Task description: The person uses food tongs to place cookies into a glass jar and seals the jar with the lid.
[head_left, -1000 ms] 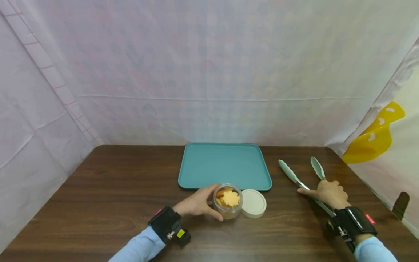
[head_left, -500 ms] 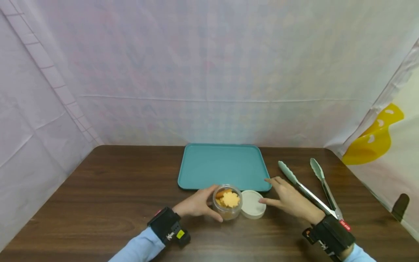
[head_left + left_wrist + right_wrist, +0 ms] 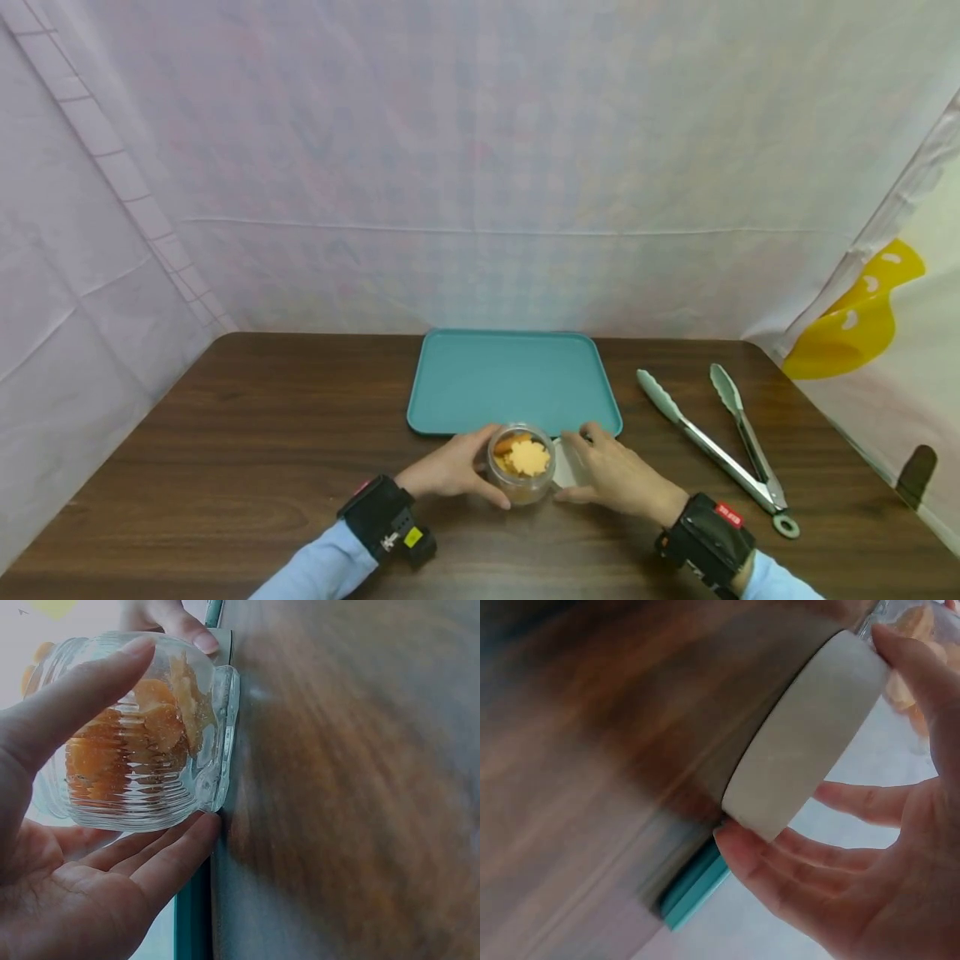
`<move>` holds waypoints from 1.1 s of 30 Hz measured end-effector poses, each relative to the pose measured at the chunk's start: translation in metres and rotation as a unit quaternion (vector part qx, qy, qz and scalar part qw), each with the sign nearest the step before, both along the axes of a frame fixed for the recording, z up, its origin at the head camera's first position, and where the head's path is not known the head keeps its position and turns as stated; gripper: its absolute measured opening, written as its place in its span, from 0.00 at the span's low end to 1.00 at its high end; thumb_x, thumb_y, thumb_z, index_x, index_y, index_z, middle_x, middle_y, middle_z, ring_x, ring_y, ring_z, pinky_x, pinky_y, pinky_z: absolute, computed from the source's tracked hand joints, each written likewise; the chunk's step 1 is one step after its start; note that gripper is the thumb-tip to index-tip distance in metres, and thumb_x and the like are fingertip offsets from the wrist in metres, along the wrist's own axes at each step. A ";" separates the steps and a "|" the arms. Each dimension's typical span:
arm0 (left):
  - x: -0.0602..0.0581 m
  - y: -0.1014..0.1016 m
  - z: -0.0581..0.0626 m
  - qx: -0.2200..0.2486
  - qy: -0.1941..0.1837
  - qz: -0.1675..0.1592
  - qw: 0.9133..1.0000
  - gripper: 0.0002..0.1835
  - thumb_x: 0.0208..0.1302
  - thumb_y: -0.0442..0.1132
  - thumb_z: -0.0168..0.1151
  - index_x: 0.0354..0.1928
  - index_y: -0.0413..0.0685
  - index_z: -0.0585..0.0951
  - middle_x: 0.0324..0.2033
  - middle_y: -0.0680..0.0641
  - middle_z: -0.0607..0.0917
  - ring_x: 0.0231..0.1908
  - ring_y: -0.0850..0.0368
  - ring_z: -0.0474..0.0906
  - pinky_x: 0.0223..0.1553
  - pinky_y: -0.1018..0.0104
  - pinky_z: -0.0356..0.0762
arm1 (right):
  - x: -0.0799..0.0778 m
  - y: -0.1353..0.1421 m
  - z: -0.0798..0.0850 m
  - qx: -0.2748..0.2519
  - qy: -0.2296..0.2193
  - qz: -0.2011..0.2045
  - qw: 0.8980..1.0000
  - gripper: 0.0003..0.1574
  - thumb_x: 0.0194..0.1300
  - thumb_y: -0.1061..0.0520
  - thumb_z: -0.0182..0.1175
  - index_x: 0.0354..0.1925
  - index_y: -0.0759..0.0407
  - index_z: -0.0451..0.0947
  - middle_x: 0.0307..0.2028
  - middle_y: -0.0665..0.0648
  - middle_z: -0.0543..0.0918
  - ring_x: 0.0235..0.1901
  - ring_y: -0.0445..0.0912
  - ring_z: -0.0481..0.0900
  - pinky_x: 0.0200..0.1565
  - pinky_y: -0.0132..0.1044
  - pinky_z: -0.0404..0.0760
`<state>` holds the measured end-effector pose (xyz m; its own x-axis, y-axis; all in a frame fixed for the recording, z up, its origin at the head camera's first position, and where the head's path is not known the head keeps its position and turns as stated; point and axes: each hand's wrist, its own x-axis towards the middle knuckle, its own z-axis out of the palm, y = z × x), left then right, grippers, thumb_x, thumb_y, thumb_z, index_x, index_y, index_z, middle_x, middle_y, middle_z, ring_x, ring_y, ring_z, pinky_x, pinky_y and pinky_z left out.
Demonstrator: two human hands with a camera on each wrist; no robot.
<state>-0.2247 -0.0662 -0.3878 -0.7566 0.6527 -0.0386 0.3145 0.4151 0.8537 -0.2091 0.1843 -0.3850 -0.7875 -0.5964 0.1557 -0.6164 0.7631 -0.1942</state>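
My left hand [image 3: 453, 465] grips a clear glass jar [image 3: 525, 494] that stands upright on the table. In the left wrist view the thumb lies along one side of the ribbed jar [image 3: 135, 819] and the fingers along the other. Orange-yellow crackers [image 3: 527, 458] fill it, a flower-shaped one on top, and its mouth is uncovered. My right hand [image 3: 622, 479] holds the round white lid [image 3: 567, 468] lying right beside the jar. The right wrist view has thumb and fingertips at opposite edges of the lid [image 3: 802, 735], which is flat on the table.
A teal tray [image 3: 517, 332] lies behind the jar and lid. Metal tongs [image 3: 723, 459] with pale tips lie spread on the right of the wooden table [image 3: 300, 417]. A pale cloth [image 3: 480, 167] hangs behind, with a yellow piece [image 3: 847, 333] at the right.
My right hand has let go of the tongs, moved left across the table and taken hold of the lid. The left hand and jar stay in place.
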 end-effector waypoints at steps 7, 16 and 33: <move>0.000 0.000 -0.001 0.004 0.003 -0.001 1.000 0.45 0.40 0.40 0.73 0.62 0.45 0.60 0.58 0.43 0.68 0.59 0.49 0.63 0.56 0.60 0.68 | 0.001 -0.005 0.000 0.014 0.003 -0.001 1.000 0.44 0.47 0.41 0.65 0.55 0.67 0.67 0.47 0.66 0.69 0.38 0.52 0.72 0.27 0.32 0.78; 0.000 -0.001 -0.001 0.004 -0.013 0.000 1.000 0.47 0.41 0.40 0.73 0.63 0.44 0.58 0.59 0.42 0.66 0.59 0.48 0.62 0.55 0.64 0.70 | 0.003 0.008 0.022 -0.040 -0.023 -0.032 0.998 0.45 0.45 0.43 0.67 0.55 0.67 0.67 0.43 0.67 0.72 0.38 0.53 0.73 0.25 0.29 0.77; -0.001 -0.001 -0.002 0.021 0.003 -0.017 1.000 0.47 0.41 0.38 0.73 0.63 0.42 0.57 0.59 0.42 0.66 0.59 0.48 0.62 0.54 0.64 0.70 | 0.001 -0.027 0.055 -0.116 -0.027 0.097 0.988 0.45 0.47 0.45 0.64 0.60 0.64 0.62 0.45 0.58 0.70 0.39 0.47 0.74 0.32 0.27 0.77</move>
<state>-0.2256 -0.0668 -0.3894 -0.7343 0.6788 -0.0058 0.3328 0.3675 0.8685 -0.2084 0.1574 -0.3296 -0.6730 -0.6897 0.2673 -0.7304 0.5626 -0.3872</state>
